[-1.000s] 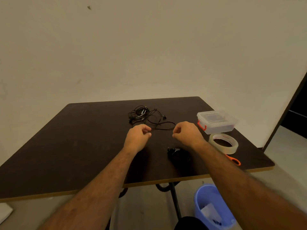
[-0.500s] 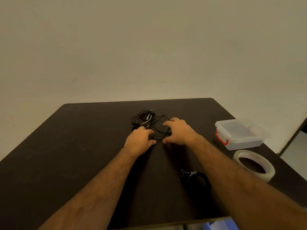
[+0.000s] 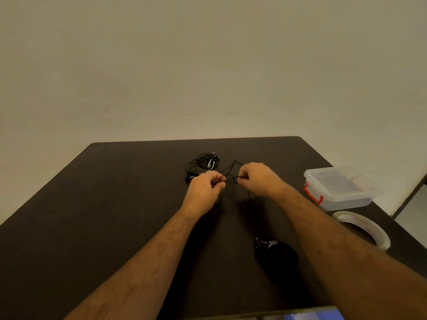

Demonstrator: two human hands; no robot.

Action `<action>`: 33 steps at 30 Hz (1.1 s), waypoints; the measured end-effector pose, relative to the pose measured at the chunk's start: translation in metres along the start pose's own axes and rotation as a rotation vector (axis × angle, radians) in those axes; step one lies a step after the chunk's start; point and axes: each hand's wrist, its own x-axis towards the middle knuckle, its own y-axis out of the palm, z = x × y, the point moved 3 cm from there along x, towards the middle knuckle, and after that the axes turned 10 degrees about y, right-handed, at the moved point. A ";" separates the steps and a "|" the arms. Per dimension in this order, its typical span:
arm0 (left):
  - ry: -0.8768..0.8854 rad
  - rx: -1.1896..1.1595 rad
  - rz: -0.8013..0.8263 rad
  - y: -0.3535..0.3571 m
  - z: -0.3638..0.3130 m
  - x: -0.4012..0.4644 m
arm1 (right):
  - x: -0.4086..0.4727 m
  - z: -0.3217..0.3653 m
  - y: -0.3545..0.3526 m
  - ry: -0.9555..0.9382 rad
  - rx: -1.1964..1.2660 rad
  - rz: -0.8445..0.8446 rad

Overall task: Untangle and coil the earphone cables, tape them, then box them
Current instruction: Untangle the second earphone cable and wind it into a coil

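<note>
A tangle of black earphone cables (image 3: pixel 201 164) lies on the dark table (image 3: pixel 92 215) near its far middle. My left hand (image 3: pixel 205 189) and my right hand (image 3: pixel 258 179) are raised just in front of it, each pinching a thin black cable strand (image 3: pixel 231 174) that stretches between them and loops up behind. A clear plastic box (image 3: pixel 339 189) with red latches and its lid on stands at the right. A roll of clear tape (image 3: pixel 365 228) lies in front of the box. A coiled black bundle (image 3: pixel 276 252) rests under my right forearm.
A plain beige wall rises behind the table. Something blue (image 3: pixel 312 316) shows below the table's near edge. A dark door frame (image 3: pixel 413 195) stands at the far right.
Both hands went forward to the cable tangle, took hold of a strand and lifted it off the table. The view also shifted closer and to the left.
</note>
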 end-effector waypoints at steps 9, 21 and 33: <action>-0.114 -0.169 -0.069 -0.033 -0.014 -0.014 | -0.034 0.040 -0.112 -0.133 0.563 -0.368; 0.059 -0.650 -0.219 -0.091 -0.117 -0.018 | -0.107 0.096 -0.180 -0.388 0.577 -0.392; 0.087 -0.822 -0.215 -0.176 -0.220 -0.088 | -0.219 0.118 -0.238 -0.403 0.434 -0.403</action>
